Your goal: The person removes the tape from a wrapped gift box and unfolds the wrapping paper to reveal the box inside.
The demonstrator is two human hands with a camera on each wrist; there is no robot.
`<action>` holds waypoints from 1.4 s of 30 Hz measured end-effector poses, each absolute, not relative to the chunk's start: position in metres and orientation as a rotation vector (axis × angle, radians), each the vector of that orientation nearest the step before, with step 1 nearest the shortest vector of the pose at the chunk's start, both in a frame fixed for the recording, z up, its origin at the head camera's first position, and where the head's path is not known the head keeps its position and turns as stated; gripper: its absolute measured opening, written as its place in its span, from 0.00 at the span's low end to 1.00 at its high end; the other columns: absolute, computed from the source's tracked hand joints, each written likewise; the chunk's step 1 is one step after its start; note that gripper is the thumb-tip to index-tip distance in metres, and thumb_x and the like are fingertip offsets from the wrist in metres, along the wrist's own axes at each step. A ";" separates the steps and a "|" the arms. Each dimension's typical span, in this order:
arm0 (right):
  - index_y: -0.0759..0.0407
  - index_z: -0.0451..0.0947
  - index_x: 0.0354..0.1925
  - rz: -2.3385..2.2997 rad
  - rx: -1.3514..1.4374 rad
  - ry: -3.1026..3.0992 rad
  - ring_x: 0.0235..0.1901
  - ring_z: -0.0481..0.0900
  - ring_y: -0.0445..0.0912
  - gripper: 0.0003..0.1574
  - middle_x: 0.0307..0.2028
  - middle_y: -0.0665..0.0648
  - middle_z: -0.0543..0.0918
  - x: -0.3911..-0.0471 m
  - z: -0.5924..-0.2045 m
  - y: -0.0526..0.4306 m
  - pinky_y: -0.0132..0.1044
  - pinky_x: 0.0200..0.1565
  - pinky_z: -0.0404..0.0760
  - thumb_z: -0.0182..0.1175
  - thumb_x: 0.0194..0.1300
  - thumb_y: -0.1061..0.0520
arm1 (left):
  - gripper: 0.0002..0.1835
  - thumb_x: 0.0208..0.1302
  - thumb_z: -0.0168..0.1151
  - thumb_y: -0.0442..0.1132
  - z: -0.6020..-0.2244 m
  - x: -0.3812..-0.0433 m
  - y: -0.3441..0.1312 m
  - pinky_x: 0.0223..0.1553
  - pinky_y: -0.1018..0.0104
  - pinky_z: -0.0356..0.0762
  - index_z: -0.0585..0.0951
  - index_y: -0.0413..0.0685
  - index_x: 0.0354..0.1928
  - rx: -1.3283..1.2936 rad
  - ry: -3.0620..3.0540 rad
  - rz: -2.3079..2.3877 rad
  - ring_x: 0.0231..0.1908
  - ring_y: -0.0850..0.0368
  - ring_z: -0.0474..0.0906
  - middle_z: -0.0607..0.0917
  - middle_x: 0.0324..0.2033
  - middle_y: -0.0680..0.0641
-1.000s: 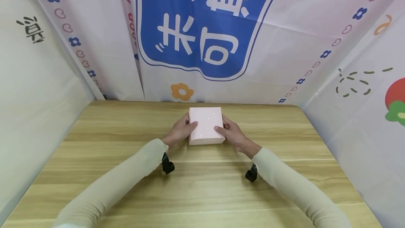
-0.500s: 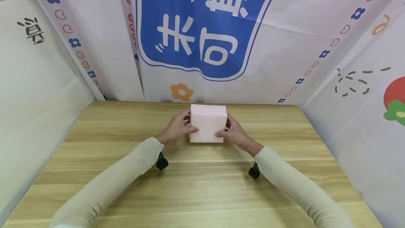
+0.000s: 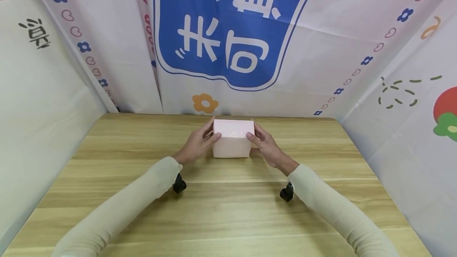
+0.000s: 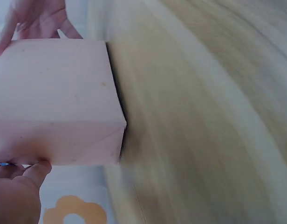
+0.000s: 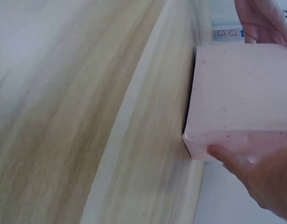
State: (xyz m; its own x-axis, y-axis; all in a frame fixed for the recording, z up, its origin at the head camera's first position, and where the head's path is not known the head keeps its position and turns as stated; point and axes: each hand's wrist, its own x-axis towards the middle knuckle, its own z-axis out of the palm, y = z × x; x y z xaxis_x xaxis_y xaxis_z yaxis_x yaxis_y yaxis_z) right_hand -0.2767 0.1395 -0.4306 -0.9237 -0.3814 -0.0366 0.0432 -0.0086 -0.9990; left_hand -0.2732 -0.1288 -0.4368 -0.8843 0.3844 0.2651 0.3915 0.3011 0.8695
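A pale pink, faintly speckled cardboard box (image 3: 232, 146) is held at the far middle of the table, its top and near faces showing in the head view. My left hand (image 3: 197, 141) grips its left side, with the thumb by the near top edge. On the opposite side, my right hand (image 3: 268, 148) holds it with the thumb over the top's near right corner. In the left wrist view, the box's (image 4: 55, 84) lower edge lies along the table, with a thin dark line beneath. My right fingertip presses the box (image 5: 241, 88) near its corner in the right wrist view. Other fingers are partly hidden behind it.
The wood-grain table (image 3: 228, 209) ends at a printed cloth backdrop (image 3: 303, 58) just behind the box. White cloth walls stand on both sides. A small black camera (image 3: 179, 184) hangs under the left wrist, another black camera (image 3: 287, 192) under the right.
The box has been turned between both hands: first its broad face showed, then it tipped up, and now a shorter near face shows below the top. Both thumbs have shifted up along it.
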 end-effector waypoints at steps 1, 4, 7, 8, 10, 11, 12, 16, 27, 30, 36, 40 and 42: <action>0.41 0.39 0.79 -2.006 -0.375 2.000 0.76 0.49 0.60 0.46 0.79 0.57 0.42 -0.276 -0.430 0.139 0.66 0.66 0.63 0.53 0.75 0.52 | 0.39 0.73 0.53 0.52 -0.435 -0.274 -0.130 0.66 0.60 0.68 0.47 0.60 0.78 -0.757 -2.522 -1.698 0.73 0.51 0.59 0.55 0.76 0.44; 0.39 0.41 0.78 -2.008 -0.431 2.082 0.75 0.52 0.60 0.47 0.79 0.57 0.44 -0.276 -0.431 0.137 0.60 0.67 0.65 0.56 0.73 0.53 | 0.37 0.73 0.54 0.51 -0.432 -0.274 -0.131 0.64 0.63 0.70 0.49 0.63 0.77 -0.769 -2.513 -1.706 0.72 0.51 0.62 0.56 0.76 0.45; 0.42 0.45 0.78 -1.997 -0.490 2.178 0.74 0.55 0.58 0.47 0.78 0.56 0.46 -0.276 -0.431 0.138 0.49 0.67 0.68 0.58 0.71 0.54 | 0.39 0.70 0.59 0.48 -0.430 -0.274 -0.132 0.61 0.65 0.74 0.52 0.61 0.77 -0.767 -2.508 -1.684 0.69 0.49 0.66 0.58 0.75 0.44; 0.44 0.46 0.78 -1.997 -0.505 2.198 0.75 0.55 0.57 0.47 0.78 0.55 0.47 -0.276 -0.431 0.138 0.45 0.68 0.68 0.59 0.71 0.55 | 0.39 0.68 0.61 0.47 -0.429 -0.274 -0.132 0.60 0.64 0.75 0.53 0.60 0.77 -0.764 -2.504 -1.680 0.69 0.49 0.68 0.59 0.75 0.44; 0.49 0.48 0.78 -2.001 -0.541 2.226 0.75 0.54 0.55 0.46 0.78 0.54 0.48 -0.277 -0.432 0.140 0.40 0.67 0.67 0.60 0.70 0.57 | 0.40 0.65 0.65 0.46 -0.429 -0.274 -0.132 0.59 0.62 0.76 0.57 0.58 0.76 -0.754 -2.494 -1.658 0.66 0.48 0.71 0.62 0.74 0.44; 0.51 0.48 0.78 -2.004 -0.556 2.230 0.75 0.54 0.54 0.47 0.78 0.54 0.49 -0.277 -0.432 0.141 0.37 0.67 0.67 0.60 0.69 0.58 | 0.41 0.63 0.67 0.46 -0.429 -0.274 -0.132 0.58 0.60 0.77 0.59 0.58 0.75 -0.746 -2.491 -1.642 0.65 0.48 0.72 0.64 0.73 0.45; 0.52 0.49 0.77 -2.006 -0.570 2.229 0.75 0.54 0.53 0.47 0.78 0.53 0.49 -0.277 -0.432 0.142 0.36 0.67 0.67 0.61 0.69 0.59 | 0.42 0.61 0.69 0.45 -0.428 -0.273 -0.132 0.58 0.57 0.77 0.60 0.57 0.74 -0.744 -2.484 -1.631 0.64 0.48 0.73 0.65 0.72 0.45; 0.47 0.49 0.78 -1.972 -0.630 2.230 0.74 0.59 0.53 0.52 0.78 0.53 0.51 -0.276 -0.432 0.146 0.37 0.65 0.71 0.64 0.65 0.61 | 0.44 0.54 0.74 0.44 -0.428 -0.272 -0.132 0.56 0.52 0.79 0.64 0.53 0.73 -0.807 -2.458 -1.511 0.60 0.47 0.77 0.69 0.69 0.43; 0.59 0.67 0.70 -1.769 -0.751 2.410 0.68 0.68 0.56 0.39 0.71 0.61 0.67 -0.271 -0.430 0.162 0.46 0.62 0.76 0.67 0.62 0.61 | 0.28 0.57 0.72 0.40 -0.433 -0.262 -0.131 0.49 0.58 0.83 0.79 0.45 0.61 -0.911 -2.351 -1.467 0.52 0.48 0.83 0.81 0.58 0.43; 0.59 0.74 0.64 -1.759 -0.741 2.454 0.69 0.68 0.53 0.32 0.68 0.58 0.72 -0.269 -0.430 0.166 0.50 0.65 0.72 0.67 0.63 0.58 | 0.21 0.59 0.71 0.40 -0.429 -0.258 -0.131 0.46 0.63 0.84 0.83 0.47 0.55 -0.870 -2.367 -1.567 0.49 0.50 0.85 0.84 0.55 0.44; 0.54 0.80 0.60 -1.693 -0.734 2.492 0.67 0.71 0.50 0.29 0.65 0.55 0.76 -0.267 -0.432 0.168 0.52 0.61 0.76 0.70 0.60 0.54 | 0.19 0.56 0.73 0.37 -0.426 -0.254 -0.133 0.50 0.58 0.83 0.86 0.44 0.51 -0.853 -2.451 -1.621 0.52 0.50 0.84 0.85 0.53 0.43; 0.54 0.79 0.60 -1.587 -0.768 2.566 0.65 0.73 0.52 0.31 0.66 0.55 0.75 -0.266 -0.439 0.168 0.38 0.51 0.83 0.71 0.58 0.55 | 0.16 0.53 0.75 0.34 -0.430 -0.255 -0.133 0.50 0.48 0.83 0.88 0.43 0.46 -0.911 -2.462 -1.578 0.50 0.49 0.85 0.87 0.50 0.42; 0.55 0.79 0.60 -1.539 -0.784 2.610 0.65 0.73 0.53 0.30 0.65 0.55 0.75 -0.265 -0.442 0.168 0.35 0.48 0.84 0.70 0.58 0.55 | 0.16 0.53 0.75 0.34 -0.433 -0.255 -0.133 0.49 0.48 0.83 0.88 0.43 0.45 -0.963 -2.471 -1.514 0.49 0.49 0.86 0.87 0.49 0.43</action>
